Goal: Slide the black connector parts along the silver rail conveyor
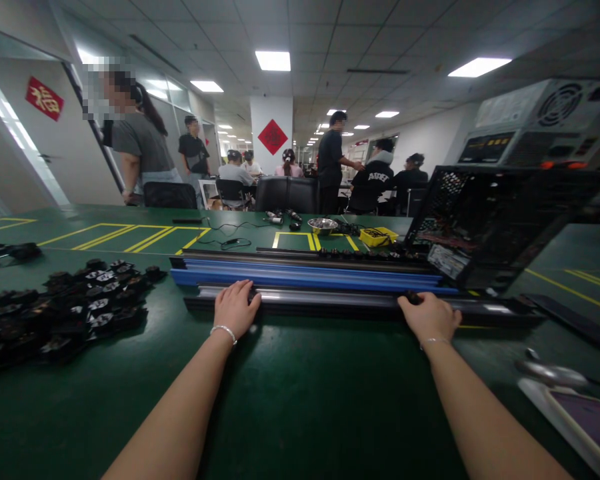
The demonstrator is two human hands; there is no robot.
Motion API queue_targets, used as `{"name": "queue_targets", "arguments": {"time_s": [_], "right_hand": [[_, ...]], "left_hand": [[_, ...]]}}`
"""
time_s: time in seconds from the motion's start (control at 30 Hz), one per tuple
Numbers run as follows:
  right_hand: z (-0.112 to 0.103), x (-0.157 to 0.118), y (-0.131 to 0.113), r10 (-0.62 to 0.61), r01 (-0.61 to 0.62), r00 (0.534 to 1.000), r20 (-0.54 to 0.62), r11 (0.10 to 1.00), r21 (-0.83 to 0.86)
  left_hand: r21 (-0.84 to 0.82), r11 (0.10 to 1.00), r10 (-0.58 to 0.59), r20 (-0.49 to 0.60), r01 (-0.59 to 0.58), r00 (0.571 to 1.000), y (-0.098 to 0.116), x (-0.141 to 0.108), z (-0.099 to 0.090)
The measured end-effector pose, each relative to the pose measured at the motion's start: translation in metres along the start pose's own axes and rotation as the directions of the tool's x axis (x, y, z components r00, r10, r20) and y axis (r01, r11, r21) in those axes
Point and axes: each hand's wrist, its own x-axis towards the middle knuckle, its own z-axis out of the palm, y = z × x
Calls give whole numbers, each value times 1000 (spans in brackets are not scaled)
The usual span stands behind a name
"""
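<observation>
My left hand (236, 308) is closed around a small black part (252, 293) at the left stretch of a long black rail (325, 298). Further right on the same rail, my right hand (430, 317) pinches another small black part (413, 297); its curled fingers partly hide it. The rail lies crosswise on the green table, with a shiny grey upper face. Directly behind it run long blue rails (305, 275), and behind those, dark rails carrying a row of small black pieces (350, 253).
A heap of black socket-like pieces (100, 300) spreads at left. An open computer case (505, 220) stands right, a power supply unit (535, 127) above. Behind are a metal bowl (323, 225) and yellow basket (378, 237). A phone (580, 420) lies front right. People are beyond.
</observation>
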Motion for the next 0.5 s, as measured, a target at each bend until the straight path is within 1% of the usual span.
{"name": "queue_targets", "arguments": {"time_s": [0.27, 0.5], "right_hand": [[1, -2, -5, -69, 69, 998, 11, 998, 10], [-1, -3, -8, -114, 114, 993, 37, 993, -4]], "left_hand": [[-15, 1000, -4, 6, 4, 1000, 2, -1, -2], [0, 1000, 8, -13, -8, 1000, 1, -1, 0]]}}
